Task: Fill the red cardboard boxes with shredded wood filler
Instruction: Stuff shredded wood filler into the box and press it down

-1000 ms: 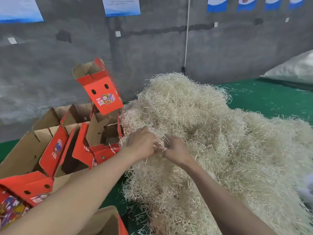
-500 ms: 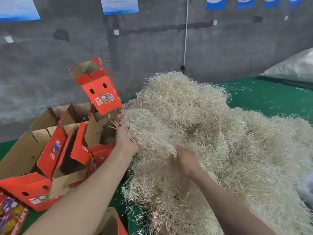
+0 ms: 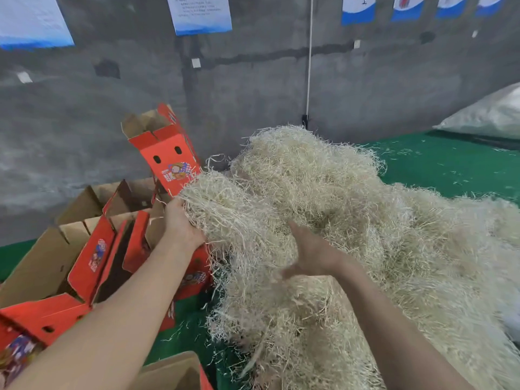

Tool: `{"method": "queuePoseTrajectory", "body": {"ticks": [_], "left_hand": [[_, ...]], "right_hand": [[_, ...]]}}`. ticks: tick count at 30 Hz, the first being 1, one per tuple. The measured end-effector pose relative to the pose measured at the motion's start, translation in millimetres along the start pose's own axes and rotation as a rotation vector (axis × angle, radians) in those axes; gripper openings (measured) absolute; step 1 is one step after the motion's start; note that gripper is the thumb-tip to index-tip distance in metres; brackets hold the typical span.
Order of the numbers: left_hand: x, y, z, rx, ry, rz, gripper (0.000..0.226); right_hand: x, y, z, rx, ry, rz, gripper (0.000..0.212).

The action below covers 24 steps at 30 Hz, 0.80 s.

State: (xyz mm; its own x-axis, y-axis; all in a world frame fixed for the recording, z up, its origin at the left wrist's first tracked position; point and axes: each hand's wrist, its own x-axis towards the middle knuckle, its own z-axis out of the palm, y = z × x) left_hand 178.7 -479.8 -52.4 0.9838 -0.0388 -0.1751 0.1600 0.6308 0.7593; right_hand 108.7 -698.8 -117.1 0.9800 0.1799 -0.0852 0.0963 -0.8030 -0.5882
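Fingers of the left hand [image 3: 180, 229] are curling into the near end of a lifted bundle of shredded wood filler [image 3: 239, 220], gripping it from the left side so the pale strands are spilling over and past the knuckles toward the right. That bundle is hanging raised off the big heap of shredded wood filler [image 3: 380, 249], which is lying on the green floor covering [image 3: 450, 164] and filling the right half of the view. Loose strands are trailing down from the bundle below the left wrist.

Across from it, the right hand [image 3: 312, 254] is hovering with its fingers spread and loosened, palm turned toward the bundle, pressing against or just under the hanging strands; its fingertips are blurred, so whether they are pinching any fibres is not clear, though nothing looks clenched.

Just left of the left hand, several red cardboard boxes [image 3: 112, 243] are standing open in a cluster, brown insides showing, flaps tilted outward. One taller red box [image 3: 166, 153] is rising above the rest, touching the far edge of the lifted filler. Another carton corner [image 3: 180, 372] is sitting at the bottom edge under the left forearm. Behind everything, a grey concrete wall [image 3: 253, 88] is carrying blue-and-white posters [image 3: 199, 12], and a white sack [image 3: 489, 114] is lying at far right.
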Motion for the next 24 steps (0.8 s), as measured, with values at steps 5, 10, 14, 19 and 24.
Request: {"method": "queuePoseTrajectory", "body": {"ticks": [5, 10, 14, 19, 24], "left_hand": [[-12, -1, 15, 0.050, -0.133, -0.030, 0.035], [-26, 4, 16, 1.151, -0.294, 0.148, 0.023], [-32, -38, 9, 2.091, -0.698, -0.164, 0.049], [-11, -36, -3, 1.807, 0.041, 0.482, 0.019], [-9, -9, -5, 0.597, 0.476, 0.156, 0.020]], "right_hand": [[8, -47, 62, 0.518, -0.121, 0.067, 0.116], [16, -10, 64, 0.766, 0.215, 0.340, 0.022], [30, -30, 34, 0.364, 0.403, 0.021, 0.027], [31, 5, 47, 0.114, 0.340, 0.072, 0.019], [20, 47, 56, 0.006, 0.094, 0.328, 0.018]]}}
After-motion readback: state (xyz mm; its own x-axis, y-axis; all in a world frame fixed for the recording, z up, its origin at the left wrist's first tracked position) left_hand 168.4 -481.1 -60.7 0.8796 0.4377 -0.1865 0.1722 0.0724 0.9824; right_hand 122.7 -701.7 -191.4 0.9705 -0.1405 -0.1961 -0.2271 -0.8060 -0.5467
